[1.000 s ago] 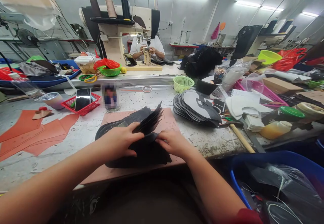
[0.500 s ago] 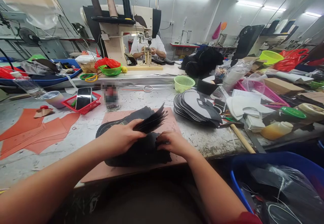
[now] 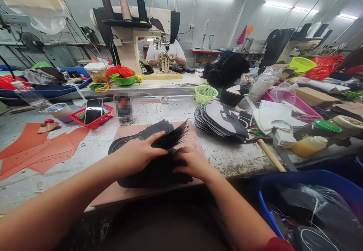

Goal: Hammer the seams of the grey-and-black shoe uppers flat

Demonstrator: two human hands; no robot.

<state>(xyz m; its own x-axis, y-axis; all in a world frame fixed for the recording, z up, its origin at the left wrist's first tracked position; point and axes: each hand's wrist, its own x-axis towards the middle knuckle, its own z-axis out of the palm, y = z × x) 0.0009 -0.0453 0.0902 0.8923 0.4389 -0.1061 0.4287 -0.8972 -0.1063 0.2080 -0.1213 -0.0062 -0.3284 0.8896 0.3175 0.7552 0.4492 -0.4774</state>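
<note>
Head view: we note the left hand (image 3: 143,150) gripping a fanned sheaf of black sheet pieces (image 3: 172,135) between thumb and fingers, its free edges raised toward the right. The right hand (image 3: 193,162) is half curled at the edge of the black stack (image 3: 150,178) below; we cannot tell whether it pinches a piece. The stack lies on a pink board (image 3: 106,196) at the front of the worktable (image 3: 159,111). Right of the board we record overlapping grey-and-black cut pieces (image 3: 218,118); left, orange panels (image 3: 39,150) and a red basket (image 3: 101,121) holding a smartphone (image 3: 93,111). Beyond stands a sewing machine (image 3: 126,35), a white-clad co-worker (image 3: 180,51) behind it.
</note>
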